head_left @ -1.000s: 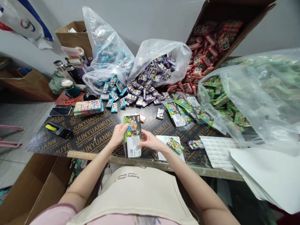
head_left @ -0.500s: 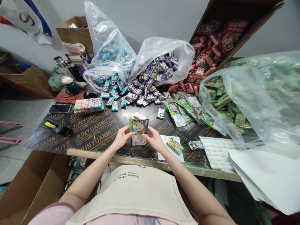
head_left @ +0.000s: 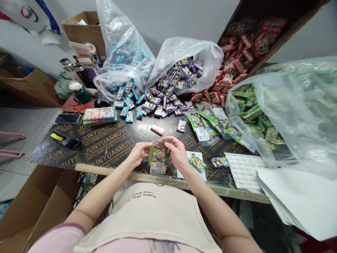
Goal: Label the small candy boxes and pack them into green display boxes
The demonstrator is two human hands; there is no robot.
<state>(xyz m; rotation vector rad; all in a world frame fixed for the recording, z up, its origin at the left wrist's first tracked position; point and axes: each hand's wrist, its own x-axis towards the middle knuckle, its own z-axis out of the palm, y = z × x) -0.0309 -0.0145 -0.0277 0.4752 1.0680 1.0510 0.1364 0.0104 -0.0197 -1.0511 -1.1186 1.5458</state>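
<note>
Between my hands stands a black-and-green printed card packet [head_left: 158,158] in a clear plastic sleeve, near the table's front edge. My left hand [head_left: 140,154] pinches its upper left edge. At the upper right my right hand [head_left: 176,150] has its fingers curled at the sleeve's clear top, thumb against it; the exact grip is partly hidden. Just beyond lie a small red packet [head_left: 157,129] and a small purple packet [head_left: 181,125]. To the right, a small green packet [head_left: 197,162] rests on a white sheet [head_left: 194,175], with another purple packet [head_left: 220,162] beside it.
Clear bags spill blue packets [head_left: 129,102], purple packets [head_left: 168,95] and green packets [head_left: 263,119]. Red packets [head_left: 229,70] spill from a tilted box. Finished-looking sleeved cards [head_left: 198,128], a white sticker sheet [head_left: 244,170], a phone [head_left: 67,118] and orange scissors [head_left: 77,107] lie around.
The packet came down towards the table's front edge, uncovering the small red packet. My right hand moved from its lower side up to the top of the sleeve; my left stays at the edge.
</note>
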